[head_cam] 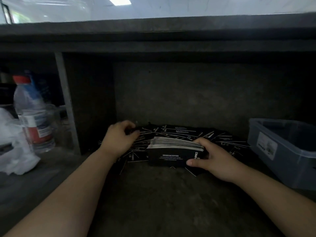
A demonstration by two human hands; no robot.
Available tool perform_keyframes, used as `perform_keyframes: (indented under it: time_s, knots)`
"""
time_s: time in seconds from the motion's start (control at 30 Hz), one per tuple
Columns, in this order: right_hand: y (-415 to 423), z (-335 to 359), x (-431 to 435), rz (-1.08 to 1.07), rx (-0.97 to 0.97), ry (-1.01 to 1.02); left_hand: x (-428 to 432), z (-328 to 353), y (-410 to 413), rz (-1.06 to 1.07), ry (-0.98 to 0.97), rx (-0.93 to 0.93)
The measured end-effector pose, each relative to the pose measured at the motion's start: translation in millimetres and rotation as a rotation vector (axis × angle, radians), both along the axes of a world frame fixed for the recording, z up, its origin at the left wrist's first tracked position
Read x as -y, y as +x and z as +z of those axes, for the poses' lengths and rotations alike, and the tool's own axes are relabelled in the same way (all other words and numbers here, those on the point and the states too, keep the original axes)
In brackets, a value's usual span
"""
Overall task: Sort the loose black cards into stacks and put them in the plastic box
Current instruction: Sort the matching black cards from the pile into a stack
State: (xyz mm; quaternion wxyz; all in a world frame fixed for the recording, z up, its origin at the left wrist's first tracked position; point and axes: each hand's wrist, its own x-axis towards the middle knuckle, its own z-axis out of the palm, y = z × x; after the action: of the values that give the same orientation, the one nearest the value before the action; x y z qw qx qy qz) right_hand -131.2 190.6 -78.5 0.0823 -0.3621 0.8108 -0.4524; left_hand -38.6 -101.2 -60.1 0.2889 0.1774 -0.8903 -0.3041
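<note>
Dim concrete bench under a counter. A card stack is gripped mid-bench by the right hand. The left hand is curled onto loose cards by the back edge, grip can't be told. The plastic box is parked at the right edge.

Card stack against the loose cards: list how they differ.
The card stack is squared up and thick; the loose cards lie scattered flat at all angles. The right hand grips the card stack, which stands on edge; the left hand reaches onto the loose cards. Both are black with white print.
</note>
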Motion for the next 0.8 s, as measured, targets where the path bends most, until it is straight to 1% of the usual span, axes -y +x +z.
perform_keyframes:
  time_s: [0.03, 0.07, 0.1, 0.13, 0.23, 0.33, 0.5, 0.73, 0.8]
  knots:
    - [0.1, 0.3, -0.1, 0.002, 0.003, 0.000, 9.0, -4.9, -0.5, 0.093, -0.075, 0.192]
    - [0.1, 0.5, -0.4, 0.005, 0.003, -0.003, 13.6, -8.3, 0.7, 0.144, -0.083, 0.358]
    - [-0.2, 0.4, -0.6, 0.009, 0.001, -0.008, 15.3, -10.1, 1.5, 0.154, -0.052, 0.449]
    - [-0.4, 0.2, -1.0, 0.013, 0.000, -0.012, 14.4, -10.4, 2.3, 0.136, -0.023, 0.461]
    - [-0.8, 0.2, -1.8, 0.026, -0.001, -0.016, 11.4, -9.1, 3.3, 0.102, -0.015, 0.351]
    - [-1.9, 0.0, -2.0, 0.029, 0.016, -0.025, 10.7, -6.8, 3.6, 0.105, -0.008, 0.304]
    - [-0.5, 3.3, -2.0, 0.041, 0.013, -0.023, 10.9, -4.7, 5.0, 0.051, 0.124, 0.241]
    - [3.2, 6.1, -2.9, 0.017, -0.002, 0.009, 11.8, 3.6, 13.2, -0.053, 0.241, 0.191]
    - [4.4, 7.9, -3.2, 0.020, 0.003, 0.020, 13.1, 4.3, 12.7, -0.047, 0.259, 0.133]
